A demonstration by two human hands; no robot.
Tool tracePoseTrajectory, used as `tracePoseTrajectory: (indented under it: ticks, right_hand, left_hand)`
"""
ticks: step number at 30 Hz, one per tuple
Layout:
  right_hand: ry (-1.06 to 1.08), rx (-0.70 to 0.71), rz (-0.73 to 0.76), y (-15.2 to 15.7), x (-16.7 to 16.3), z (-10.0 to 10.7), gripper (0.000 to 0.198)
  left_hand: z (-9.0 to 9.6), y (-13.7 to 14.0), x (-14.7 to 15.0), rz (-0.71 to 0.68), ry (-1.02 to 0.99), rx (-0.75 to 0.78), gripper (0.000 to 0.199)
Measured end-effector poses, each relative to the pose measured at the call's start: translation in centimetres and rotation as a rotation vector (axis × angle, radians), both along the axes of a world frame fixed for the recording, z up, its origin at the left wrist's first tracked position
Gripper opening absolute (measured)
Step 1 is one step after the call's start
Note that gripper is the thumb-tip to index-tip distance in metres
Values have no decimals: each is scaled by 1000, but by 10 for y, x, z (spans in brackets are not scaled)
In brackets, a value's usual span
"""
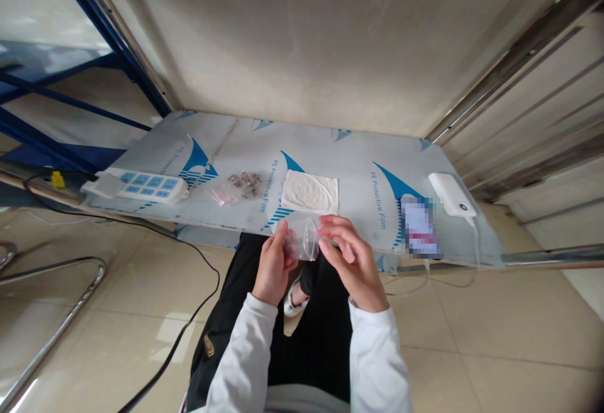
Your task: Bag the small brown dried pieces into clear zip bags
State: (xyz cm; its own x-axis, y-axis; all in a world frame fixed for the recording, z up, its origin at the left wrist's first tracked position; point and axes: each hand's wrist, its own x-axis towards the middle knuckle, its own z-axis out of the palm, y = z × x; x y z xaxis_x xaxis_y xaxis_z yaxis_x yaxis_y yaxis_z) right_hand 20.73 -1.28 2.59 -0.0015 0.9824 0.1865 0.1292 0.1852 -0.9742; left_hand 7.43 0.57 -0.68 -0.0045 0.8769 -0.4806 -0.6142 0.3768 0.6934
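Film-covered table (340, 167); both hands (311, 255) pinch clear bag (302, 240), contents indiscernible.

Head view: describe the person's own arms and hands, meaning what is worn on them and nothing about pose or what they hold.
Both arms wear long, plain white sleeves that end at the wrists in snug cuffs. The left hand and right hand are bare: no gloves, and no rings, watch or bracelet can be made out. No markings or logos show on the sleeves.
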Motion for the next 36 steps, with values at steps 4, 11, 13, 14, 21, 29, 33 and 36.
tracePoseTrajectory:
  ticks: [4,11,13,14,21,29,33,36]
  right_hand:
    - [184,-29,91,1,-5,-10,90]
    - [230,-112,123,4,-20,-13,66]
    - [262,-98,78,3,-22,-13,55]
    - [276,-83,56,3,-23,-13,50]
    - [51,24,-106,43,0,-15,38]
    - [-1034,-56,179,157,53,-41,42]
    - [-1352,-100,292,184,50,-38,42]
    - [-1514,-123,336,195,36,-33,40]
  left_hand:
    - [2,1,1,-56,-82,-24,36]
    - [2,-3,9,-180,-206,-112,36]
    - [1,-4,10,-251,-251,-114,40]
    - [-1,-4,11,-280,-258,-121,43]
    - [-7,1,-2,-119,-46,-226,54]
    - [-4,7,-32,11,-5,-181,43]
    - [-4,8,-39,50,3,-170,44]
    - [-6,9,-45,78,14,-179,43]
